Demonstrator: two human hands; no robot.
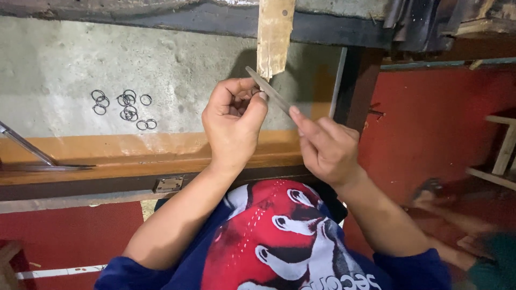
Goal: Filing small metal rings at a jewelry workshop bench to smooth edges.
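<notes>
My left hand (232,122) is raised over the bench edge, its thumb and fingers pinched on a small metal ring (255,92) that is mostly hidden by the fingertips. My right hand (325,147) holds a thin grey metal file (267,88), index finger stretched along it. The file's far end lies across the ring at my left fingertips. Both hands are close together, just in front of a hanging wooden strip (274,35).
Several small dark metal rings (126,106) lie on the grey bench top (64,64) at the left. A metal rod (27,146) rests at the bench's left edge, near a hinge (169,184). A wooden frame (502,156) and another person's sandalled foot (430,192) are at right on the red floor.
</notes>
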